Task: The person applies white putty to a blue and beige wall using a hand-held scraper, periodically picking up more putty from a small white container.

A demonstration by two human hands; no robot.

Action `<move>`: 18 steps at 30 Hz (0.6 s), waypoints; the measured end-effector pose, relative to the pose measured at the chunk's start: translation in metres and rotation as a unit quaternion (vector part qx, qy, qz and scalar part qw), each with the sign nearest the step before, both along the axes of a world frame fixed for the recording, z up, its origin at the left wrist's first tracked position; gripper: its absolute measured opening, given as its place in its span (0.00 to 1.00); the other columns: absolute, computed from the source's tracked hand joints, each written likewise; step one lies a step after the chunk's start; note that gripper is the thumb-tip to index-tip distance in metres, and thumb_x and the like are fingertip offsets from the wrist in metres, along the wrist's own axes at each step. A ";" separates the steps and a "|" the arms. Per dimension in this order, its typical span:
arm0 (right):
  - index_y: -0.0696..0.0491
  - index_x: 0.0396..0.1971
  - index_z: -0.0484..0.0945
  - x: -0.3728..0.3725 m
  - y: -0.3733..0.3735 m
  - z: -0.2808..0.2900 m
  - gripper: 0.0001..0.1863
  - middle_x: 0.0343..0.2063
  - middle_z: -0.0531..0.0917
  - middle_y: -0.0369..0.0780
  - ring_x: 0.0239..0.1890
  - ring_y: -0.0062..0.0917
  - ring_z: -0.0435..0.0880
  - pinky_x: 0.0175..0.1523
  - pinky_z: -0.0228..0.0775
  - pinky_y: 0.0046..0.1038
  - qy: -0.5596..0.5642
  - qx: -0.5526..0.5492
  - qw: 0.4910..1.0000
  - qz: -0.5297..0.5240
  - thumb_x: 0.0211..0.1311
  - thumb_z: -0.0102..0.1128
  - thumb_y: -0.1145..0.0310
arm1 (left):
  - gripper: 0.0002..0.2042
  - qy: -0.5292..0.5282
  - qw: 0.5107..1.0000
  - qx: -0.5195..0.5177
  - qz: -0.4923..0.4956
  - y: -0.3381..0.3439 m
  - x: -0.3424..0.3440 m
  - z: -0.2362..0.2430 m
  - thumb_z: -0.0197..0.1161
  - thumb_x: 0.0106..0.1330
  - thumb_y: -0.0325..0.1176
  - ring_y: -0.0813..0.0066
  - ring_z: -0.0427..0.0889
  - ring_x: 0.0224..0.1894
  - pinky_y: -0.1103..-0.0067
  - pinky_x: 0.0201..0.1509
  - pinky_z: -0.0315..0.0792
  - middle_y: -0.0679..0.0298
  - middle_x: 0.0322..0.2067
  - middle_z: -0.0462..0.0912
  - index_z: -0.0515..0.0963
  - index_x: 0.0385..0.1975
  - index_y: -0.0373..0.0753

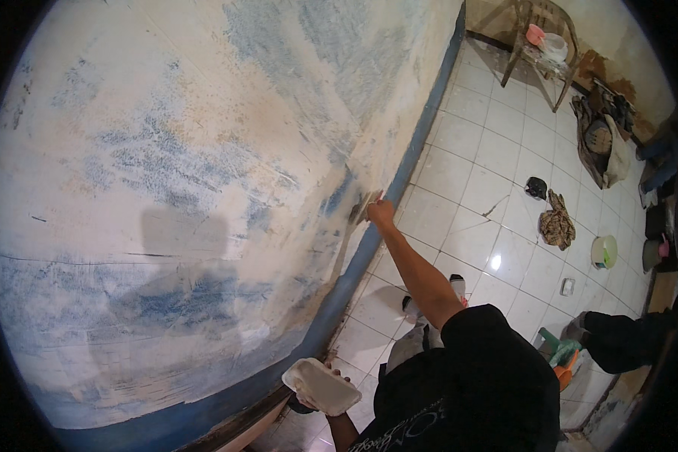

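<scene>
My right arm reaches out to the wall (181, 158), which has white filler smeared over patchy blue paint. My right hand (381, 213) is closed around the handle of a putty knife (359, 209), its blade against the wall close to the blue border. Lower down, my left hand (306, 401) supports a shallow white tray (303, 368) from below, fingers curled around its side. Pale filler paste (330, 389) lies in the tray. The tray hides part of the left hand.
A blue border (418, 147) runs along the wall's foot beside a white tiled floor (459, 188). On the floor lie a patterned cloth (557, 220), a black bag (535, 187) and a pale green tub (603, 252). A worn chair (539, 56) holding containers stands at the back.
</scene>
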State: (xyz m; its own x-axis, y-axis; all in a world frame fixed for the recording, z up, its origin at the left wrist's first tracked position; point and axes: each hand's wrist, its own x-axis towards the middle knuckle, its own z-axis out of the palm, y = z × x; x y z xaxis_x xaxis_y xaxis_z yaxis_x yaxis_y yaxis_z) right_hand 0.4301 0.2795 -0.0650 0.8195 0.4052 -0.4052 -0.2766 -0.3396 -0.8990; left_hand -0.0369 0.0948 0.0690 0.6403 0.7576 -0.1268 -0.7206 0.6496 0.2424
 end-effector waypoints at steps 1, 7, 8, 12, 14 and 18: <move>0.63 0.19 0.81 -0.002 0.007 0.003 0.13 0.17 0.82 0.49 0.22 0.31 0.83 0.30 0.73 0.34 0.020 -0.012 1.000 0.005 0.47 0.53 0.68 | 0.45 0.006 1.000 0.022 0.015 -0.002 0.000 0.001 0.62 0.52 0.65 0.40 0.59 0.63 0.37 0.58 0.55 0.51 0.67 0.51 0.51 0.69 0.56; 0.67 0.22 0.79 0.005 0.023 0.014 0.14 0.21 0.82 0.47 0.24 0.30 0.82 0.31 0.73 0.30 0.120 0.137 0.983 -0.017 0.52 0.54 0.68 | 0.47 -0.014 0.999 0.014 0.025 0.001 0.016 0.010 0.63 0.52 0.64 0.41 0.60 0.62 0.42 0.58 0.60 0.45 0.66 0.52 0.50 0.69 0.52; 0.67 0.22 0.79 0.008 0.022 0.020 0.14 0.21 0.82 0.47 0.24 0.30 0.82 0.31 0.73 0.30 0.119 0.135 0.984 -0.016 0.52 0.54 0.68 | 0.47 -0.015 0.999 0.012 0.026 0.003 0.014 0.007 0.63 0.52 0.64 0.41 0.60 0.62 0.42 0.58 0.60 0.45 0.66 0.52 0.50 0.69 0.52; 0.68 0.24 0.78 0.016 0.007 0.104 0.13 0.21 0.79 0.43 0.23 0.26 0.79 0.31 0.72 0.30 0.123 0.231 0.965 0.014 0.57 0.53 0.72 | 0.47 0.012 1.000 0.020 0.016 0.003 0.014 -0.003 0.62 0.52 0.65 0.40 0.63 0.60 0.40 0.55 0.61 0.46 0.66 0.52 0.51 0.69 0.52; 0.68 0.24 0.78 0.016 0.009 0.144 0.12 0.20 0.78 0.42 0.23 0.24 0.78 0.31 0.72 0.30 0.124 0.247 0.961 0.016 0.57 0.52 0.73 | 0.47 0.018 0.999 0.018 0.037 0.001 0.014 -0.007 0.64 0.51 0.64 0.40 0.65 0.59 0.41 0.54 0.65 0.44 0.64 0.53 0.51 0.68 0.49; 0.67 0.26 0.76 0.027 0.007 0.205 0.11 0.21 0.79 0.43 0.23 0.27 0.79 0.34 0.77 0.29 0.099 0.268 0.957 0.056 0.63 0.54 0.72 | 0.49 0.037 0.998 -0.019 0.042 0.006 0.021 -0.007 0.64 0.50 0.65 0.41 0.66 0.57 0.41 0.53 0.66 0.43 0.64 0.54 0.51 0.68 0.48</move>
